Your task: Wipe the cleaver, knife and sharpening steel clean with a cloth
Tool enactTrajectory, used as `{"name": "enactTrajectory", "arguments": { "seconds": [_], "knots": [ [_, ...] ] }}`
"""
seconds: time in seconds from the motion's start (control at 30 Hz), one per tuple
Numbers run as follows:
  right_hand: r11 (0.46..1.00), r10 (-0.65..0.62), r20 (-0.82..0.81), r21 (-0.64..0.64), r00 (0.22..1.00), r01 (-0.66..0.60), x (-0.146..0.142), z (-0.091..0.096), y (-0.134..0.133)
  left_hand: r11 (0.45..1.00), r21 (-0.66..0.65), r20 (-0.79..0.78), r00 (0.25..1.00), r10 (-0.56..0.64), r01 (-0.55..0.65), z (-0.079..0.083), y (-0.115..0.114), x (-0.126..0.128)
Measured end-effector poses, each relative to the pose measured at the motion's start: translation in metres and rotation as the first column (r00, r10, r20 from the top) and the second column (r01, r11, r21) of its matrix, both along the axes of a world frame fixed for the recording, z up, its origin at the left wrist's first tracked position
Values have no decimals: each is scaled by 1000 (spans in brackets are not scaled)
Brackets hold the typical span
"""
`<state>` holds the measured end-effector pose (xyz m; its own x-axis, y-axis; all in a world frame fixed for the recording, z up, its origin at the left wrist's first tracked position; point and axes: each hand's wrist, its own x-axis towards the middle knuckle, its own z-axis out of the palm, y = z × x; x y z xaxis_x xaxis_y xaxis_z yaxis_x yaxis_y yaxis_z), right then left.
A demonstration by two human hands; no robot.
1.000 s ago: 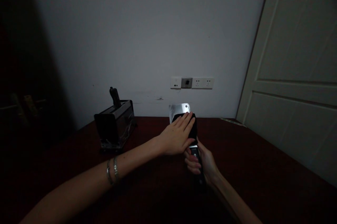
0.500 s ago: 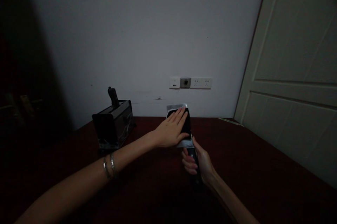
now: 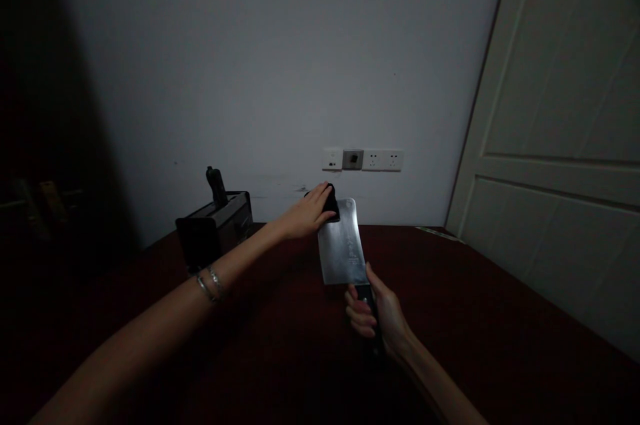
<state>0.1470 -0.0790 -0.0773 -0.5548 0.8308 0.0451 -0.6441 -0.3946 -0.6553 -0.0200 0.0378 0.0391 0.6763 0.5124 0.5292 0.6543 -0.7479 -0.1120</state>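
Above one table (image 3: pixel 500 318), two hands (image 3: pixel 375 315) (image 3: pixel 305 212) hold one cleaver (image 3: pixel 343 248) (one cloth (image 3: pixel 331 204)).

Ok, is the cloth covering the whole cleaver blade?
No, the left hand holds the cloth at just the far corner of the cleaver.

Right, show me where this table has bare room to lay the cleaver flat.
Widest bare patch: the dark red tabletop between the right hand and the pale door. A narrower strip lies between the wide steel cleaver and the dark metal knife block, under the left forearm. Crowded at the blade tip: left hand, black cloth.
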Motion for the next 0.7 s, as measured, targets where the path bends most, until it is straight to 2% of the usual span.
{"name": "enactTrajectory", "arguments": {
  "seconds": [0.2,0.3,0.37,0.43,0.47,0.5,0.6,0.7],
  "knots": [
    [999,49,-13,-3,999,-49,1,-1,3,956,-189,205,961,-187,226,7,11,-8],
    [998,66,-32,-2,997,-66,4,-1,6,928,-258,446,886,-131,267,3,25,-13],
    [998,62,-48,5,997,-62,6,-2,7,891,-346,654,756,5,294,-3,39,-18],
    [998,59,-62,13,996,-58,7,-2,9,826,-446,798,572,192,345,-14,54,-24],
    [998,59,-67,16,996,-58,8,-3,9,801,-481,821,502,270,355,-21,60,-27],
    [998,61,-70,19,996,-60,8,-3,10,786,-505,823,471,317,355,-30,64,-29],
    [997,68,-66,25,996,-67,7,-4,11,776,-536,801,492,342,333,-62,65,-34],
    [997,71,-50,18,996,-70,5,-5,11,779,-545,775,540,327,311,-97,53,-32]
  ]
}}
